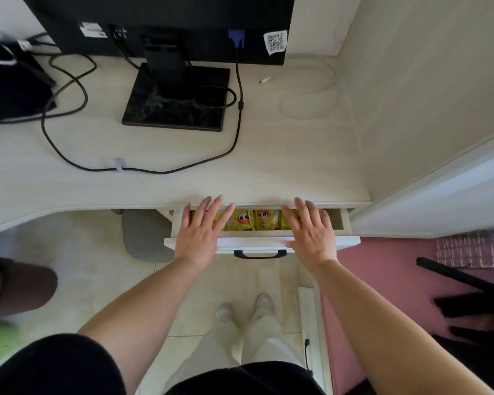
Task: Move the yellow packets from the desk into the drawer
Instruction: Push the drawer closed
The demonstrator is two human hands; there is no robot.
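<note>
Palms faced down: the left hand (196, 236) and the right hand (311, 233) lay flat, fingers straight and a little spread, clasping nothing, over the yellow packets (249, 220) that sat in a row inside the drawer (327, 243) at mid-frame. Those packets looked light, soft and slick-filmed, likely best pinched by an edge seam. The drawer stood only partly out, so the desk (183, 183) lip overhung them. Higher in the frame sat a monitor stand (177, 109), a black cable (234, 138) and a white cable (305, 94) — all well apart from the drawer.
</note>
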